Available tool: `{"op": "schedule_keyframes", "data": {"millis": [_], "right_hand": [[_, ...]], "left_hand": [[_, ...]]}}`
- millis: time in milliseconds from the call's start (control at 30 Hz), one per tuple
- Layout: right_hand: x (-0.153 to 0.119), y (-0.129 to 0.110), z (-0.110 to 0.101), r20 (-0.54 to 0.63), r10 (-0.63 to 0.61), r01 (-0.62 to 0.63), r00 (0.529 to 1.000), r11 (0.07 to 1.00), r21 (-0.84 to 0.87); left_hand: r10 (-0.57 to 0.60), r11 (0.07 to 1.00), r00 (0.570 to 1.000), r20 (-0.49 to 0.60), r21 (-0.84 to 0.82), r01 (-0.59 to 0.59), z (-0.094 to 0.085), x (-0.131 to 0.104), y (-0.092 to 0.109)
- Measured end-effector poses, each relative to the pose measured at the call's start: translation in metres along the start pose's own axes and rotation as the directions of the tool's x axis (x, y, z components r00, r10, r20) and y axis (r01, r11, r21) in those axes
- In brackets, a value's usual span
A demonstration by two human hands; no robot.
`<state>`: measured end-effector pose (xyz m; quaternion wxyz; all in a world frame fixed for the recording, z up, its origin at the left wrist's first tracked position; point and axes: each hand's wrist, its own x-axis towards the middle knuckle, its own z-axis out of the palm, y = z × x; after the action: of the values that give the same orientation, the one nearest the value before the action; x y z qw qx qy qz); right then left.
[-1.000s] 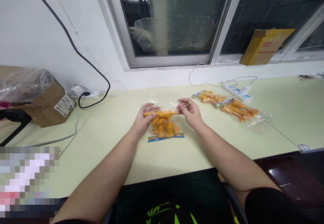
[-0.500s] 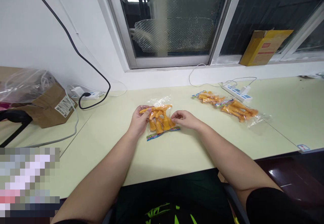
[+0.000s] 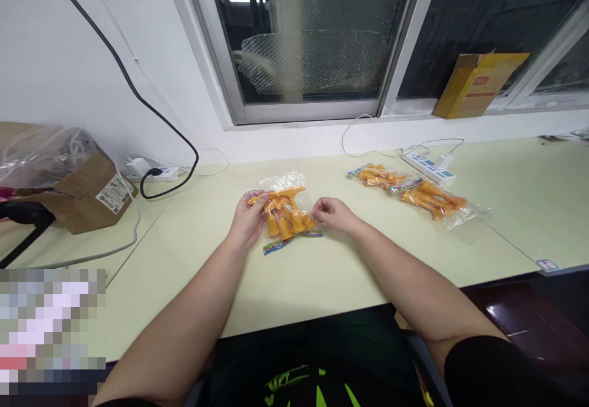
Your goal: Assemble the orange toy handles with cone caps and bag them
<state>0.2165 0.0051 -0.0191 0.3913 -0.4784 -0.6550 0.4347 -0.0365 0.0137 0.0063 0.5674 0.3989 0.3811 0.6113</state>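
Note:
A clear plastic bag of orange plastic toy parts (image 3: 284,218) is in front of me at the middle of the table. The strip along its near edge is printed in blue and green. My left hand (image 3: 249,215) grips the bag's left side, thumb on top over an orange piece. At the right edge of the bag is my right hand (image 3: 335,215), its fingers curled in a pinch on the plastic. The fingertips are partly hidden. Two similar bags of orange parts (image 3: 427,199) lie farther back to the right, end to end.
A power strip (image 3: 427,167) with a white plug sits behind those bags. Another strip (image 3: 168,175) with a black cable (image 3: 133,88) is at back left. An open cardboard box (image 3: 94,195) stands at the left, and a yellow box (image 3: 481,86) leans against the window.
The orange parts have shifted slightly within the bag, and the bag lies a little flatter and to the left. My left hand keeps its grip; the right stays at the bag's right edge.

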Motion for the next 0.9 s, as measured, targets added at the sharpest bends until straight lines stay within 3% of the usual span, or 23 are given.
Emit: {"op": "schedule_keyframes", "data": {"millis": [100,267,533,700,900], "right_hand": [[0.003,0.003,-0.004,0.039,0.026,-0.03,0.999,0.994,0.106],[0.003,0.003,-0.005,-0.006,-0.038,0.038,0.999,0.973,0.23],[-0.001,-0.004,0.0,0.091,0.085,-0.111,0.992,0.934,0.34],[-0.003,-0.008,-0.001,0.158,0.232,-0.279,0.96,0.843,0.46],[-0.002,-0.009,0.001,0.217,0.261,-0.339,0.941,0.741,0.579]], "left_hand": [[-0.008,1.0,1.0,-0.008,0.01,0.008,-0.002,0.003,-0.001],[-0.007,1.0,1.0,0.02,0.025,0.006,-0.001,0.002,-0.003],[-0.095,0.994,0.995,0.036,0.063,0.092,0.002,-0.001,-0.001],[-0.192,0.977,0.981,0.036,0.107,0.187,-0.003,0.001,-0.004],[-0.344,0.933,0.921,0.185,0.177,0.313,0.0,-0.007,-0.008]]}}
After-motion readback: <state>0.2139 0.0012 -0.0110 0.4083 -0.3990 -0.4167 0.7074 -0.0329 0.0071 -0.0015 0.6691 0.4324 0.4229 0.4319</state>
